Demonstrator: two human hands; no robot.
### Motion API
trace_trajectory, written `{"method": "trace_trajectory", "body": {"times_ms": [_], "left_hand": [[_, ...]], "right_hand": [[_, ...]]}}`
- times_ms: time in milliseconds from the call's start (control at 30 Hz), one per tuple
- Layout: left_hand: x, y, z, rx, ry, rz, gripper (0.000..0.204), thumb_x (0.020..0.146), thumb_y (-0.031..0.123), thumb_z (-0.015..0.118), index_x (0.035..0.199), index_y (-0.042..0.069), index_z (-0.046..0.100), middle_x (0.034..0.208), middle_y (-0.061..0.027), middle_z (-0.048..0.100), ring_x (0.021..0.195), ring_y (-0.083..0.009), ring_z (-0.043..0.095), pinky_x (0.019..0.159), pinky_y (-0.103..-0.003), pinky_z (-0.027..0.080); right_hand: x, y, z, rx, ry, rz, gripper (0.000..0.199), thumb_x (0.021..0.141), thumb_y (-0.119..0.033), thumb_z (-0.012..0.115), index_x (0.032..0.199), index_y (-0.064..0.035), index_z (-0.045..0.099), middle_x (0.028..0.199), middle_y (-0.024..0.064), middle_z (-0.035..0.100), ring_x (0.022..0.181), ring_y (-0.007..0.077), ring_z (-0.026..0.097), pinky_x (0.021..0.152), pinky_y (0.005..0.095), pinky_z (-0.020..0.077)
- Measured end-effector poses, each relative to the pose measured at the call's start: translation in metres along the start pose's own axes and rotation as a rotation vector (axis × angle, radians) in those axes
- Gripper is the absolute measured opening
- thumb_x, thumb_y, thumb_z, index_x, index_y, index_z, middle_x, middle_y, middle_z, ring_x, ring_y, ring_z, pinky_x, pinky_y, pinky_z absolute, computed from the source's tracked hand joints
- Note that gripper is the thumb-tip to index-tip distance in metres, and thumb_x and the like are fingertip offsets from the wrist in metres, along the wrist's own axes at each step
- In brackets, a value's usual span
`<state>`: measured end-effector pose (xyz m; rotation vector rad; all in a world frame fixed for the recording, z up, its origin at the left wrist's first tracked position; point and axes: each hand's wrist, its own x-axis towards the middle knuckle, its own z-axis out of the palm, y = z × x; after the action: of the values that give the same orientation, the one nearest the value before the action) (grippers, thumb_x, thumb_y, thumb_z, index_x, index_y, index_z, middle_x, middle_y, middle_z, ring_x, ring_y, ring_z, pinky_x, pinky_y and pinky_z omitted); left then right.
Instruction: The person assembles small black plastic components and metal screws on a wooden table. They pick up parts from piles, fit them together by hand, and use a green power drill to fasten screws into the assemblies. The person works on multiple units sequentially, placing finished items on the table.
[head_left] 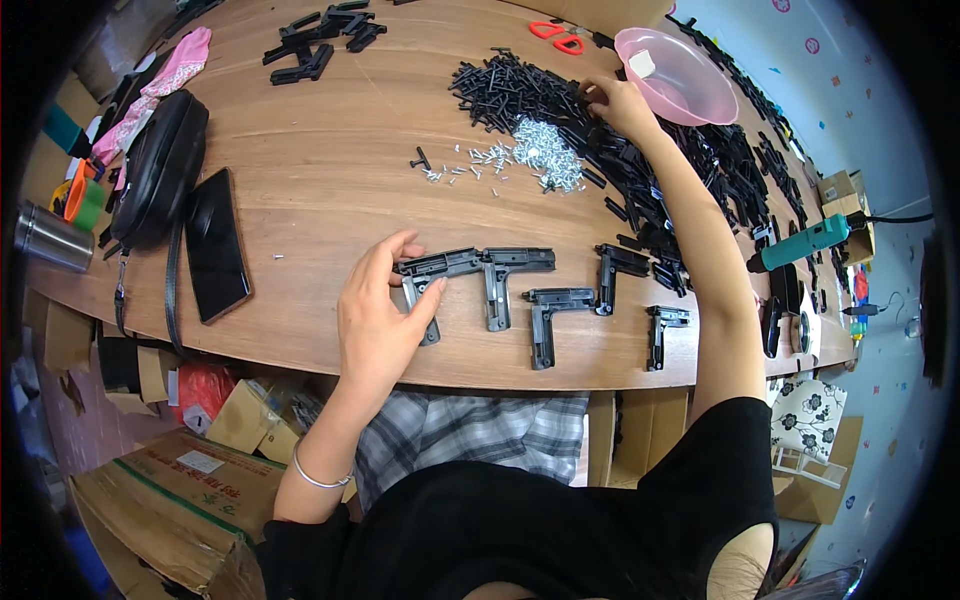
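On the near part of the table, my left hand [378, 310] is closed round a black L-shaped plastic bracket [440, 264], with the thumb on its near side. More such pieces lie to its right: one bracket [497, 285] beside it, another bracket [545, 318] nearer me, and several farther right. My right hand [618, 105] is stretched far out over the edge of a pile of small black plastic pieces [510, 90]. Its fingers are curled together, and what is between them is too small to make out. Next to that pile is a heap of silver screws [548, 152].
A pink bowl [700, 95] and red-handled scissors [560, 38] lie beyond my right hand. To the right are more black parts [720, 170] and a teal electric screwdriver [805, 243]. A phone [217, 245], black case [165, 165] and steel cup [52, 238] stand left.
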<state>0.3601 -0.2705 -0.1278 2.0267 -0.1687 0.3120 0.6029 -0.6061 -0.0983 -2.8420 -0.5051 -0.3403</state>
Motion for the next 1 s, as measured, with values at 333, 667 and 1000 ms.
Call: {"method": "trace_trajectory", "body": {"times_ms": [333,667,1000], "left_hand": [[-0.003,-0.004,-0.002,0.005,0.017,-0.009,0.046,0.070,0.008,0.071,0.112,0.003,0.053,0.099,-0.0115,0.061,0.089,-0.0249,0.059,0.073,-0.033,0.048],[-0.002,-0.011,0.003,-0.051,0.079,0.026,0.064,0.065,0.007,0.074,0.121,0.003,0.044,0.098,-0.0130,0.055,0.088,-0.0245,0.058,0.072,-0.033,0.051],[-0.003,-0.010,0.003,-0.038,0.056,0.037,0.064,0.065,0.010,0.075,0.121,0.003,0.045,0.099,-0.0134,0.056,0.088,-0.0245,0.058,0.073,-0.033,0.051]], "right_hand": [[-0.059,-0.083,-0.026,0.521,0.117,0.136,0.017,0.078,-0.007,0.067,0.093,-0.0016,0.067,0.086,0.0057,0.067,0.078,0.0108,0.062,0.072,0.0237,0.0495],[-0.125,-0.220,0.000,0.460,-0.050,-0.539,0.022,0.067,0.000,0.069,0.088,-0.0033,0.069,0.088,0.0059,0.065,0.081,0.0217,0.060,0.069,0.0309,0.0483],[-0.117,-0.216,0.006,0.437,-0.112,-0.611,0.019,0.071,-0.006,0.067,0.090,-0.0063,0.069,0.094,0.0074,0.062,0.088,0.0259,0.056,0.075,0.0340,0.0476]]}}
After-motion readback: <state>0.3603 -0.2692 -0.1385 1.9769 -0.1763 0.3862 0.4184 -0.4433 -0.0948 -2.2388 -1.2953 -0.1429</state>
